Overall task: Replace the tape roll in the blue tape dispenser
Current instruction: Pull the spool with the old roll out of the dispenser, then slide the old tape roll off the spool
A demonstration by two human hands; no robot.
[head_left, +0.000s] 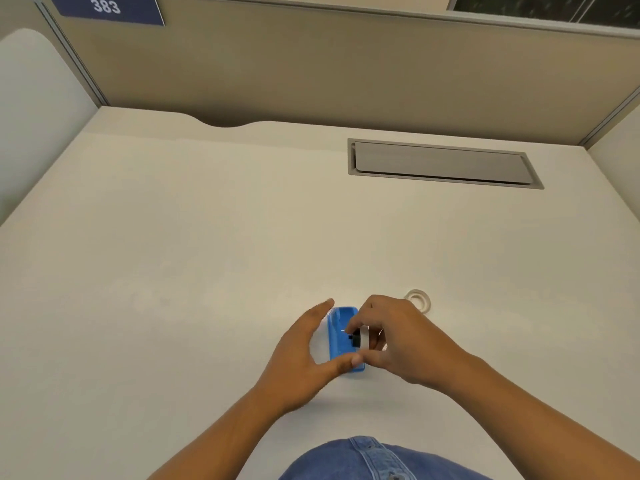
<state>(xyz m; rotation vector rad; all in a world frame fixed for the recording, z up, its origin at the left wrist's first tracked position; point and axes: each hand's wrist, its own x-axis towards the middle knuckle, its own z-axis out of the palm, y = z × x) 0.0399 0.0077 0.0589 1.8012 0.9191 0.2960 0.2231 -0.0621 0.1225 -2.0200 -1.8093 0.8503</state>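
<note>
**Head view: roll and hub poised at the blue dispenser**

The blue tape dispenser [341, 336] lies on the white desk [207, 237], straight in front of the person. The left hand [304, 355] is spread, fingers along the dispenser's left side and thumb pressed on its near end. The right hand [398, 341], on the dispenser's right side, pinches a tape roll on a black hub [356, 337] at the cradle. Whether the hub is seated I cannot tell.

Beyond the dispenser to the right, just past the right hand, a second tape ring [419, 299] lies flat.

Risk, as I judge it: a tilted hub could miss its slots and jam, or the light dispenser could skid if the bracing thumb slips.
</note>
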